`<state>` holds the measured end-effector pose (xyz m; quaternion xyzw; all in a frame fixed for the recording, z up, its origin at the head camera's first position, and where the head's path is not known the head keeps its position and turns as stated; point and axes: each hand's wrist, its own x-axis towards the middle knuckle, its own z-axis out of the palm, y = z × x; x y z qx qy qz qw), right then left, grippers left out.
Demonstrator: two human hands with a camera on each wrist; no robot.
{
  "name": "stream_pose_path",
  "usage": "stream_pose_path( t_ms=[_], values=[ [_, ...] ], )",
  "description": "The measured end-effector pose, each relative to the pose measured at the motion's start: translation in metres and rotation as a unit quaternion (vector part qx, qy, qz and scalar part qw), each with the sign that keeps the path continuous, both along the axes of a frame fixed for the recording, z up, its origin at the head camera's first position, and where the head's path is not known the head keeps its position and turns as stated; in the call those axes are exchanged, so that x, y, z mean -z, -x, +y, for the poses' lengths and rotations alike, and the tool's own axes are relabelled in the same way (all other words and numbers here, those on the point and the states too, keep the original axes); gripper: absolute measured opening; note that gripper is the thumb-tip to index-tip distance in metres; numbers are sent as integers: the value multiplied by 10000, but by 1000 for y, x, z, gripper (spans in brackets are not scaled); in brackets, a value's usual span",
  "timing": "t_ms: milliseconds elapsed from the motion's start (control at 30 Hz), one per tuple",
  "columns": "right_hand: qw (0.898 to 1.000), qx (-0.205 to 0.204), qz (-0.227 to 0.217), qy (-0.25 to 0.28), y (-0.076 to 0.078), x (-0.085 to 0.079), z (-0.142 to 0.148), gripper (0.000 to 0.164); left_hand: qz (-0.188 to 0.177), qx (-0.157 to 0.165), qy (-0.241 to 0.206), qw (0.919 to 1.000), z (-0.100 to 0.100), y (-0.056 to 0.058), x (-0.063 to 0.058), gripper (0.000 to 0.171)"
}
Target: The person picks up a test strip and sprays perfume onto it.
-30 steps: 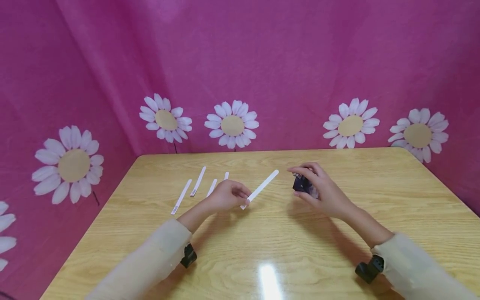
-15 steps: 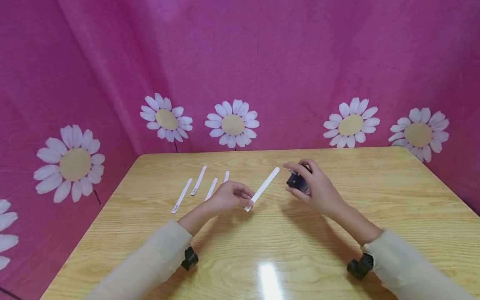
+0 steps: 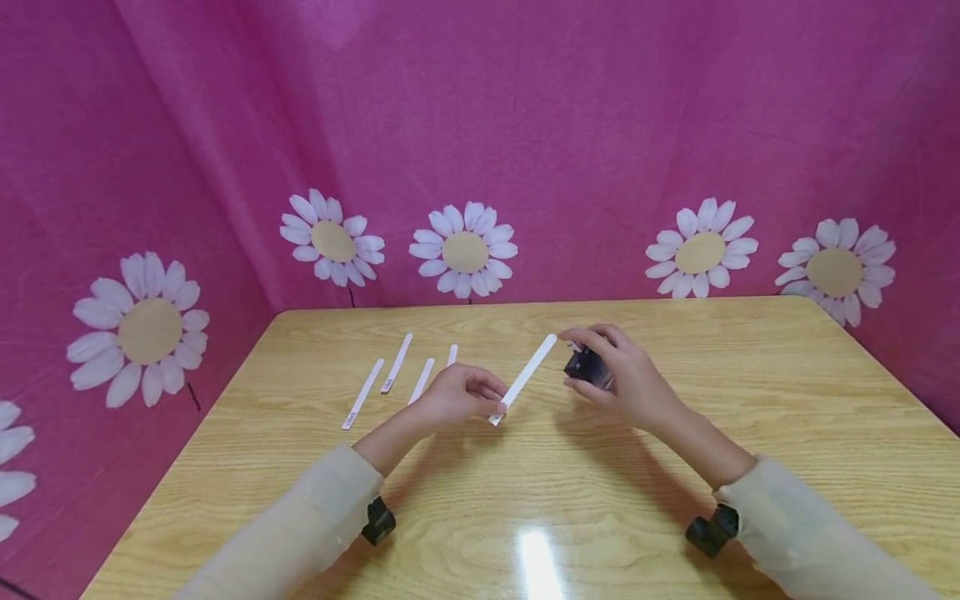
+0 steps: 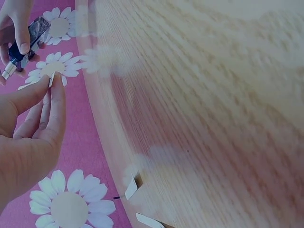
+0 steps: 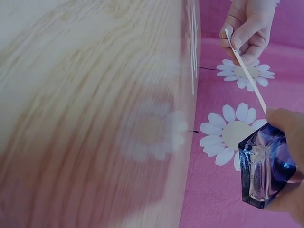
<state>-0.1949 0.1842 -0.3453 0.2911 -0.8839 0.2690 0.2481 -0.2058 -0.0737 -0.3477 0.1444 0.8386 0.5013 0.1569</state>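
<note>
Between thumb and fingers, my left hand pinches a white paper test strip by its lower end, the strip slanting up and to the right. My right hand grips a dark blue glass perfume bottle, tilted above the table just right of the strip's rounded tip. In the right wrist view the faceted base of the bottle faces the camera. A silver spray neck shows in the left wrist view, partly among the right fingers. Several similar strips lie left of my left hand, some partly hidden by it.
The wooden table spreads under both hands, with a bright light reflection near its front. A pink curtain with daisies stands behind and left of it. Each sleeved wrist carries a small black camera.
My right hand has moved left with the perfume bottle, bringing it closer to the strip's tip. The left hand shifted slightly right and still pinches the strip. The strips on the table stayed put.
</note>
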Motion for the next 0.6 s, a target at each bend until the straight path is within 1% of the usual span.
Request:
stream_pose_path(
  t_ms=[167,400,600],
  values=[
    [9999,-4,107,14,0,-1,-4,54,-22,0,-54,10000,0,-1,3,21],
    [9990,108,435,12,1,4,-4,48,91,47,-88,9999,0,-2,5,21],
    [9981,73,602,122,1,4,-4,53,39,41,-60,10000,-1,-2,6,22]
  ],
)
